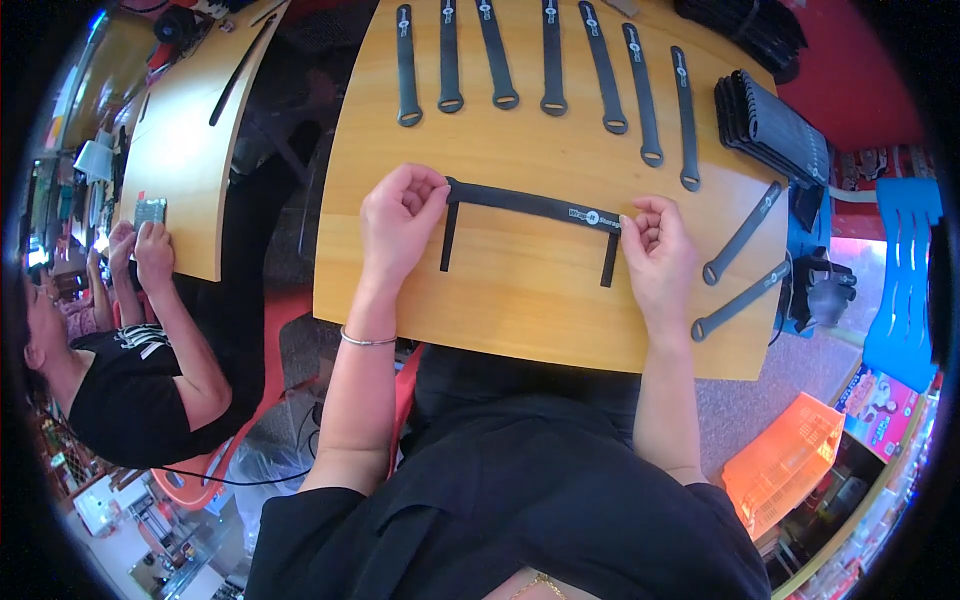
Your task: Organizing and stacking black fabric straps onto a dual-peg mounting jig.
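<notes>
A black strap with white printing near one end is stretched between my hands, just above the wooden table. My left hand pinches its left end between thumb and fingertips. The strap's printed right end is pinched by my right hand, whose other fingers curl in. Below the strap's ends, two narrow dark strips run toward me; I cannot tell whether they lie on the table or are attached. Several similar straps with slotted ends, one of them a strap, lie in a row beyond my hands.
Two more straps lie by the table's right edge. Stacked black straps sit at the back right. An orange crate stands on the floor at right. To the left, a person works at another table.
</notes>
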